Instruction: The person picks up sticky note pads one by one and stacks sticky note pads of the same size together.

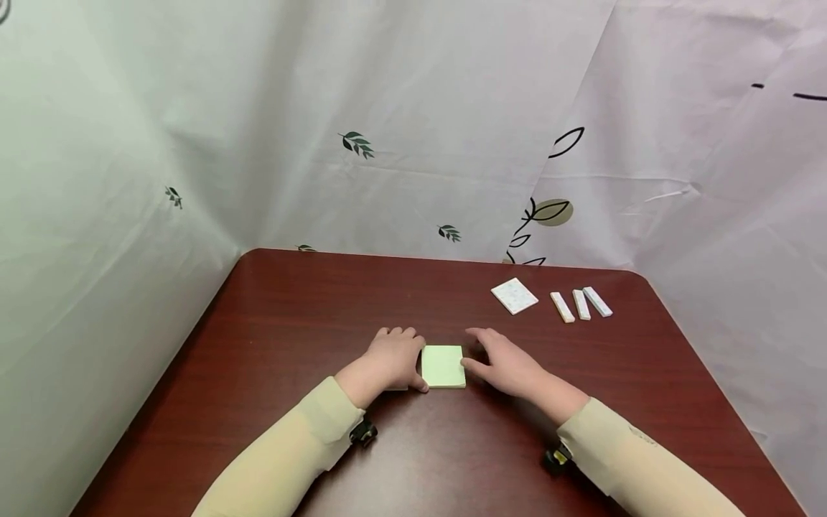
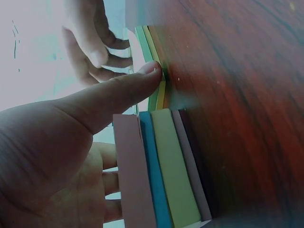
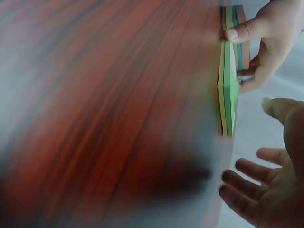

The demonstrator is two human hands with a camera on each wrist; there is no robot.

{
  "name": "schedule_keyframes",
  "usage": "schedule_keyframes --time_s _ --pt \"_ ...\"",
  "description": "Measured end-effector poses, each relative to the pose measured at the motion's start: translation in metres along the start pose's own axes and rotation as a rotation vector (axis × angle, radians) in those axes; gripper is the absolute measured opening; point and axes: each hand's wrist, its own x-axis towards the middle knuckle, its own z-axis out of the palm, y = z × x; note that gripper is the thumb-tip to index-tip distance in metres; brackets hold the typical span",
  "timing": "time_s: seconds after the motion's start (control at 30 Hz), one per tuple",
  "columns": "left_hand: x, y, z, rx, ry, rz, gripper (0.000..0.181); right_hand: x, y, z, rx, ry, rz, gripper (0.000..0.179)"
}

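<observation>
Two low stacks of square sticky note pads lie side by side on the table. The right stack has a light green pad (image 1: pixel 443 367) on top and yellow beneath. The left stack, with a pink pad (image 2: pixel 135 171) above blue, yellow and mauve ones, is mostly hidden under my left hand (image 1: pixel 395 359) in the head view. That hand curves over it, thumb at the near side against the green stack's corner, fingers round the far side. My right hand (image 1: pixel 510 365) hovers by the green pad's right edge, fingers spread and holding nothing; its thumb appears apart from the pad in the right wrist view.
At the back right lie a white speckled square (image 1: pixel 515 296) and three narrow white strips, among them a left strip (image 1: pixel 562 307). The dark red wooden table (image 1: pixel 310 301) meets pale patterned curtains (image 1: pixel 413 129) at the back and sides.
</observation>
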Motion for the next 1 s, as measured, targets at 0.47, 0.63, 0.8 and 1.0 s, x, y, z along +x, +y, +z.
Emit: schedule_keyframes --time_s 0.47,0.63,0.8,1.0 --pt "0.002 0.000 0.002 -0.013 0.016 0.021 0.075 -0.032 0.037 -0.027 -0.345 0.140 -0.022 0.076" --pt "0.002 0.000 0.002 -0.026 0.018 0.022 0.075 -0.034 0.042 -0.027 -0.342 0.135 0.016 0.078" --pt "0.003 -0.001 0.001 -0.042 0.009 0.020 0.076 -0.033 0.045 -0.026 -0.345 0.134 0.023 0.079" --pt "0.006 -0.002 0.001 -0.068 -0.019 0.016 0.075 -0.030 0.047 -0.026 -0.339 0.140 0.027 0.080"
